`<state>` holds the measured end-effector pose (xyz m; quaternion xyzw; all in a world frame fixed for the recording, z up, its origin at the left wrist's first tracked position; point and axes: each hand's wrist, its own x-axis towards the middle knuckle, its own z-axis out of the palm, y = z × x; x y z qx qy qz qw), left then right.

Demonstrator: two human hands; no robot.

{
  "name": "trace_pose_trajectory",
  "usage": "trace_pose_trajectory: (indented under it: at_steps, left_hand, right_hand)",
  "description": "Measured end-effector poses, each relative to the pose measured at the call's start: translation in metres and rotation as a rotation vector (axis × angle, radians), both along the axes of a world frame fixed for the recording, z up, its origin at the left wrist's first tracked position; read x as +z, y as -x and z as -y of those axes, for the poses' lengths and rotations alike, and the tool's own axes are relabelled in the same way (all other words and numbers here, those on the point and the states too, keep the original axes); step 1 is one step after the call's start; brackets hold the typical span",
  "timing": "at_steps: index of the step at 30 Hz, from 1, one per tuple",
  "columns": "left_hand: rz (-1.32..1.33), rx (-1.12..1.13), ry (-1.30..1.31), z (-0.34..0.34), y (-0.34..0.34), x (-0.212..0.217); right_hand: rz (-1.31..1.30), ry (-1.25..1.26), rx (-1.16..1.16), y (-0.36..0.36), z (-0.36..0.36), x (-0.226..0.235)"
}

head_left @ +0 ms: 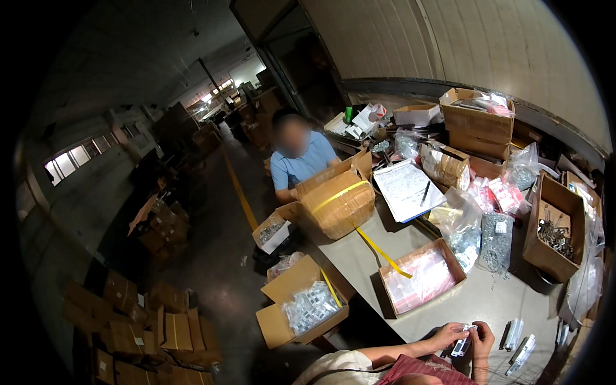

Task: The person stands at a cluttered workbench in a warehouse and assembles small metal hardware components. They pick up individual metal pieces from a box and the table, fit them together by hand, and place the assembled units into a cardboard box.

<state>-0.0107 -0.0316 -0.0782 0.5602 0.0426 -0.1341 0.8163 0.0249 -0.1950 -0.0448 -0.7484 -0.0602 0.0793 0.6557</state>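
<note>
Close to the near edge of the table, my left hand (pixel 446 335) and my right hand (pixel 482 340) are together, fingers closed on a small white-and-grey strip-shaped piece (pixel 461 347). Its exact kind is too small to make out. Just right of my right hand lie a short bundle of silvery-white strips (pixel 512 334) and a longer one (pixel 521 357). Beyond my hands stands a shallow cardboard box (pixel 389 292) holding pink-and-clear plastic bags (pixel 427 276).
A co-worker in a blue shirt (pixel 296 163) sits behind a taped carton (pixel 343 208). An open carton (pixel 274 321) of bagged parts stands left of the table. A clipboard (pixel 405 186), bags of hardware (pixel 495 240) and a box of metal pieces (pixel 564 199) crowd the table.
</note>
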Motion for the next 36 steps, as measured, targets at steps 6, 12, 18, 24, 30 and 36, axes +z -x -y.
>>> trace_pose_trajectory:
  at_steps: [6,12,18,24,30,36]
  left_hand:
    - [-0.022,-0.021,0.192,-0.004,0.001,0.022]
    - [0.003,-0.046,0.131,-0.002,-0.002,0.007]
    - [0.015,-0.095,-0.037,-0.002,-0.002,0.001]
    - [0.005,-0.125,0.006,-0.004,-0.002,0.028]
    - [-0.008,-0.117,0.196,-0.006,-0.002,0.016]
    - [-0.037,-0.106,0.165,-0.002,0.0,0.015]
  right_hand:
    - [-0.06,-0.115,-0.025,-0.002,0.001,-0.008]
    - [-0.086,-0.174,-0.006,-0.004,0.003,-0.012]
    - [-0.155,-0.175,0.001,-0.003,0.001,0.0]
    - [-0.114,-0.2,-0.031,-0.004,0.001,-0.017]
    - [-0.056,-0.197,-0.079,-0.021,0.013,-0.025]
    - [0.245,-0.138,-0.197,-0.075,0.088,-0.101]
